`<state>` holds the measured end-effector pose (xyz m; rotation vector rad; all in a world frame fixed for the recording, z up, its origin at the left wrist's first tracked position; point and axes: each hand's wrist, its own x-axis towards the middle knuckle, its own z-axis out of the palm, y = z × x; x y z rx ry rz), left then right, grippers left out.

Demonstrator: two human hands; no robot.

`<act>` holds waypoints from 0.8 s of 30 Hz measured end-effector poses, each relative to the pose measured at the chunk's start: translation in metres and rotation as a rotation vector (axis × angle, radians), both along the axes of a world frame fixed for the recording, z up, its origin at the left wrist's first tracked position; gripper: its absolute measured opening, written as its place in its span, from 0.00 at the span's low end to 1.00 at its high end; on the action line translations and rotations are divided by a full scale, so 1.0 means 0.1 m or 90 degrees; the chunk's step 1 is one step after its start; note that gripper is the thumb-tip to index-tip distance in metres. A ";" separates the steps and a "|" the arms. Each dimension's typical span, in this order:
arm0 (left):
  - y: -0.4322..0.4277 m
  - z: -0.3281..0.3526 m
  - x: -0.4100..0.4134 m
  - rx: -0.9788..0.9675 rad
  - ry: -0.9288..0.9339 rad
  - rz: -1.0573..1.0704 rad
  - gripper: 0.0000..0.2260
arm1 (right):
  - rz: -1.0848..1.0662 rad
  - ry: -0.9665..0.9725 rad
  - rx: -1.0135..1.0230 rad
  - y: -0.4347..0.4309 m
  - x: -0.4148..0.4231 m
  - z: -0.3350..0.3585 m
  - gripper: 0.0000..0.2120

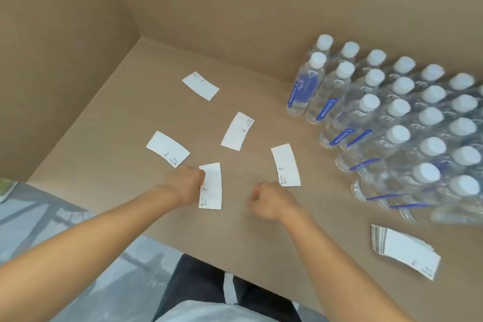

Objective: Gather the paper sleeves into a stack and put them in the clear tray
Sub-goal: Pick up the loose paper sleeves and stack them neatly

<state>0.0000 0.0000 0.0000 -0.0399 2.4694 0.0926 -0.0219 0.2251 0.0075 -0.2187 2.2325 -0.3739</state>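
- dark trousers [198,285] and a pale shirt hem fill the bottom edge, closest to the lens, above a grey floor [86,256].
- two bare forearms reach forward over a brown cardboard surface [136,91] with cardboard walls rising behind and to the left.
- left hand [185,185] is curled, its fingers touching the left edge of a white paper sleeve [211,187] that lies lengthwise just beside it; whether the fingers actually pinch the paper cannot be told.
- right hand [270,202] is closed into a loose fist, holding nothing visible, hovering or resting just below another sleeve [285,166] without clearly touching it.
- three more sleeves lie flat and apart: one to the left [168,149], one in the middle [237,131], one farthest back [200,86].
- each sleeve is a curved white strip with small dark print near one end.
- stack of sleeves [406,251] sits fanned near the right edge, well apart from both hands.
- rows of clear water bottles [407,123] with white caps and blue labels crowd the right side, wrapped in plastic film toward the far right.
- no sleeve overlaps another among the five loose ones.
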 end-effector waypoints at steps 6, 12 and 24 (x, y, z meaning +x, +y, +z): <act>-0.38 -0.17 -0.09 0.110 0.081 -0.046 0.29 | -0.082 0.010 -0.026 -0.56 0.14 -0.12 0.16; -0.43 -0.30 -0.32 0.164 0.114 -0.298 0.14 | -0.176 0.182 -0.010 -1.19 0.49 -0.32 0.28; -0.48 -0.36 -0.27 0.220 0.142 -0.312 0.20 | -0.166 0.226 -0.044 -1.04 0.50 -0.49 0.27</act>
